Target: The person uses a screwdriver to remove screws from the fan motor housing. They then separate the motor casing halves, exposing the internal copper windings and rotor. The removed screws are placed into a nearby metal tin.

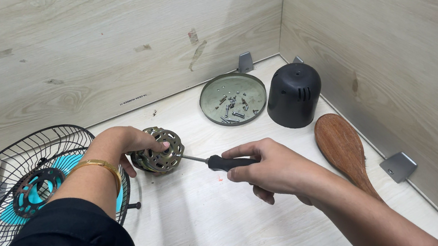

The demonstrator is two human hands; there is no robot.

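Pale wood-grain tabletop (211,227) walled by matching panels. Fan motor (158,150) sitting near tabletop middle, toward left edge. Left hand (124,142) curling over motor, fingers closed on its rim. Right hand (265,168) gripping black-handled screwdriver (219,162), fingers wrapped shut; tip seemingly touching motor's side. Wire fan guard (21,179) lying at left edge. Round metal tray (233,99) holding screws, black motor cover (294,95) standing toward back right corner. Wooden spoon (342,148) lying along right edge.
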